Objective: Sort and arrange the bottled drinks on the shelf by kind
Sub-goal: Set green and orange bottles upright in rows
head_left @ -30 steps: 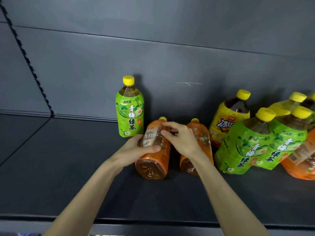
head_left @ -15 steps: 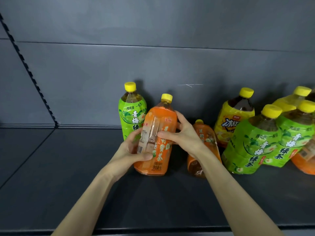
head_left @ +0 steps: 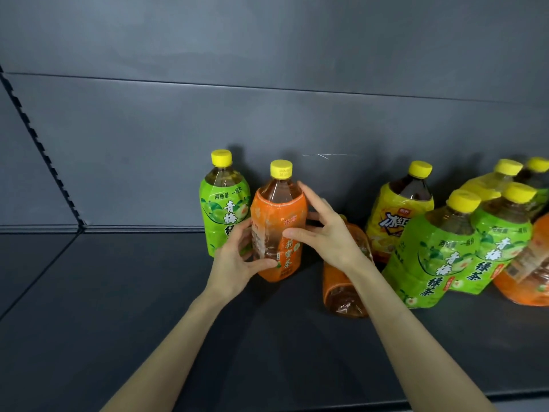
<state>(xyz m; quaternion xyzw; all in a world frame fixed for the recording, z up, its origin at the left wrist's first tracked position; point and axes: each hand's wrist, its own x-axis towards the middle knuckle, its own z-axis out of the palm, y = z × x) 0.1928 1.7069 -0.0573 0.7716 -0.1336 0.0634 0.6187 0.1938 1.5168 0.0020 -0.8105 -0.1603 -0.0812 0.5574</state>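
An orange-labelled tea bottle [head_left: 279,221] with a yellow cap stands upright on the dark shelf [head_left: 118,292], right beside an upright green-labelled bottle [head_left: 222,203]. My left hand [head_left: 234,260] grips its lower left side, thumb across the front. My right hand [head_left: 323,233] cups its right side, thumb on the label and fingers behind the shoulder. A second orange bottle [head_left: 344,283] lies on its side behind my right wrist, partly hidden.
To the right stand a yellow-labelled bottle [head_left: 398,215], two leaning green bottles [head_left: 430,257] [head_left: 499,248], another orange bottle [head_left: 528,272] at the frame edge and more yellow-capped bottles [head_left: 499,179] behind. The shelf's back wall is close behind; its front edge runs along the bottom.
The orange bottle, lying tilted a second ago, has been raised upright and set beside the green bottle. Both hands stayed on it; my right fingers have spread wider.
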